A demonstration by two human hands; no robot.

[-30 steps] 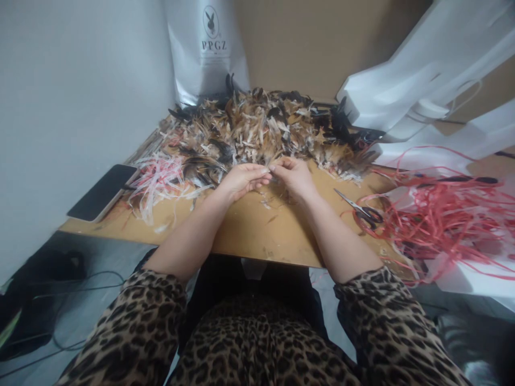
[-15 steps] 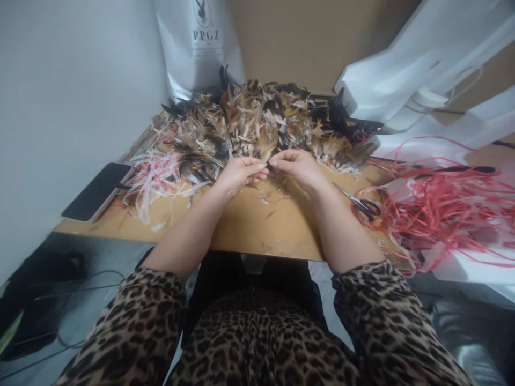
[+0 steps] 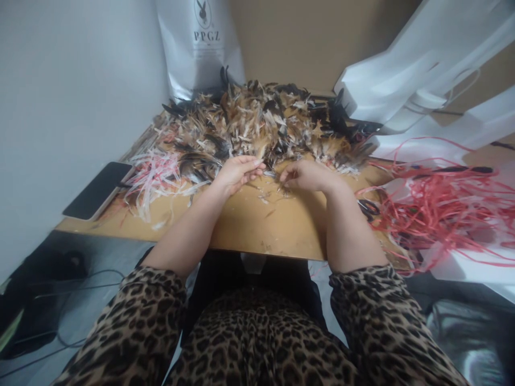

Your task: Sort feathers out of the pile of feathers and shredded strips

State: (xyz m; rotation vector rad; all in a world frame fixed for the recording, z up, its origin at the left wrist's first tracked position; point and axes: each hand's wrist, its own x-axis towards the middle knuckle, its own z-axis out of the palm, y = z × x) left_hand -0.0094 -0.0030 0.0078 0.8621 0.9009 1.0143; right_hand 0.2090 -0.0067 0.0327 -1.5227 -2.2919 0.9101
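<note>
My left hand (image 3: 240,174) is closed in a pinch on the quill end of a light tan feather (image 3: 261,150), whose tip points up and away from me. To its right, my right hand (image 3: 306,176) hangs low over the table, with its fingers curled downward. Whatever lies between those fingertips is too small to make out. Small bits of fluff (image 3: 263,198) are scattered on the wood between the hands. Just beyond them spreads a heap of brown, tan and black feathers (image 3: 245,115).
On the wooden table (image 3: 273,230) a phone (image 3: 98,190) lies at the left, beside white and pink strips (image 3: 155,171). Scissors (image 3: 368,207) are partly hidden behind my right forearm. Red ribbon (image 3: 446,214) is tangled at the right. A printed bag (image 3: 203,59) stands at the back.
My right hand has come away from the left hand's fingertips, moving right and down toward the table. The left hand still pinches the feather. The view has shifted slightly.
</note>
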